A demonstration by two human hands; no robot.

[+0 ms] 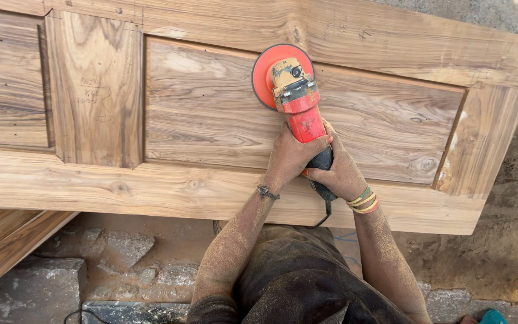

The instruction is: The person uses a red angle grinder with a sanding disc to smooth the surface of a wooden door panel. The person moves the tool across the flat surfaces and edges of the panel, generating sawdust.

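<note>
Head camera view, looking down at a person's own two arms, both dusted with fine sawdust. The left hand [291, 157] and the right hand [338, 173] sit close together, touching, both wrapped tightly around the body of a red hand-held power sander with a round orange sanding disc [295, 96]. The left hand grips the red barrel farther forward; the right hand closes around the black rear end, where a dark power cord [326, 215] drops out and curls toward the person.

The sander lies in the middle of the view, its disc resting on a recessed panel of a large, pale brown panelled wooden door [211, 108] lying flat. The door fills the far half of the scene and runs from the left edge almost to the right edge. Its grain shows strong darker streaks.

The left wrist carries a thin dark bracelet [267, 192]; the right wrist carries several coloured thread bands [363, 201].

Near and below the door's near edge are rough grey stone blocks [121, 249] on the left and sandy, dust-covered ground [505, 240] on the right. The person's dark clothing [301, 282] fills the near centre.
</note>
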